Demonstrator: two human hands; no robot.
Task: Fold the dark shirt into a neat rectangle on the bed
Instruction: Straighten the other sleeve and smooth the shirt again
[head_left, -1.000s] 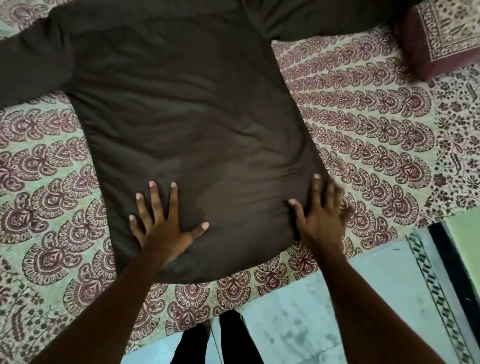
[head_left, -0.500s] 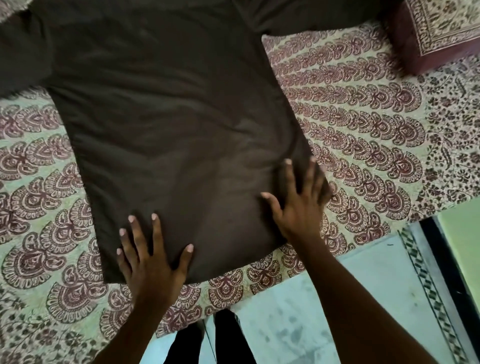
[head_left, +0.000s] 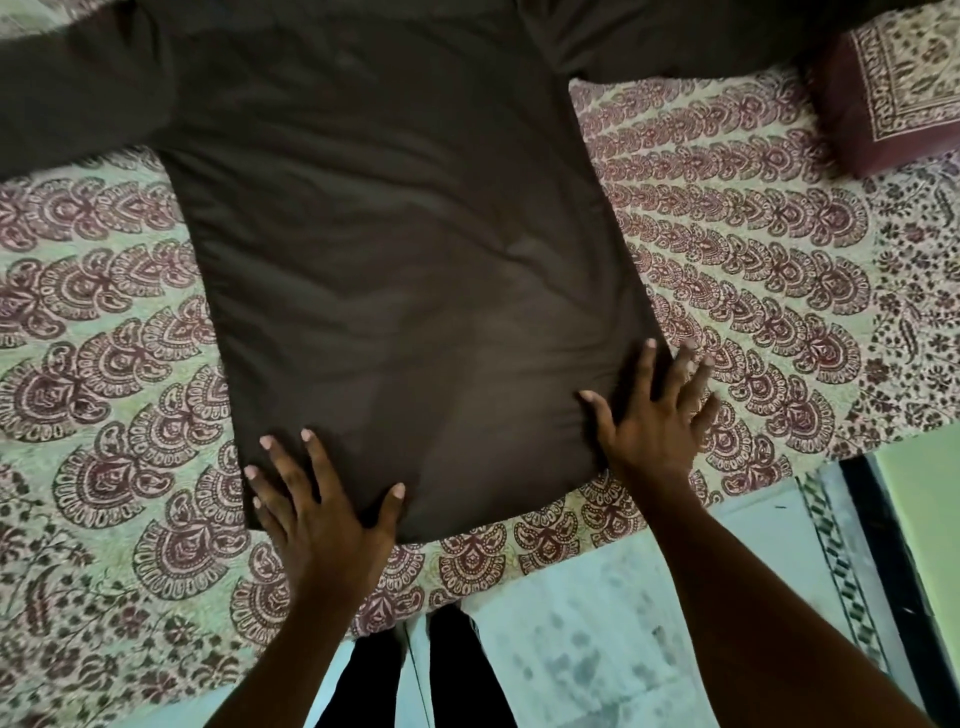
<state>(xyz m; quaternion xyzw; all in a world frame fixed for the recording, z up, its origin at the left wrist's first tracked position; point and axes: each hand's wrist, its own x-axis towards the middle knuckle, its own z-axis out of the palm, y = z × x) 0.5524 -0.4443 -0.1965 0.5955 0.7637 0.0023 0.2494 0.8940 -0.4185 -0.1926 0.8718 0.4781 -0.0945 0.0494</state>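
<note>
Dark shirt (head_left: 405, 270) lies spread flat on the bed (head_left: 753, 249), hem nearest the viewer, both sleeves out to the sides and running off the top of the frame. Left hand (head_left: 317, 509) is spread, palm down on the lower left corner of the hem. Right hand (head_left: 654, 421) is also spread, pressing the lower right edge, outer fingers over the printed bedcover. Neither hand pinches any cloth.

No fold made yet (judgement). Risks:
- palms sliding could drag the cloth and bunch the creases visible mid-body;
- the hem sits near the bed edge, so a pull toward the viewer may slip it off;
- uneven sleeve folds would skew the rectangle.
</note>
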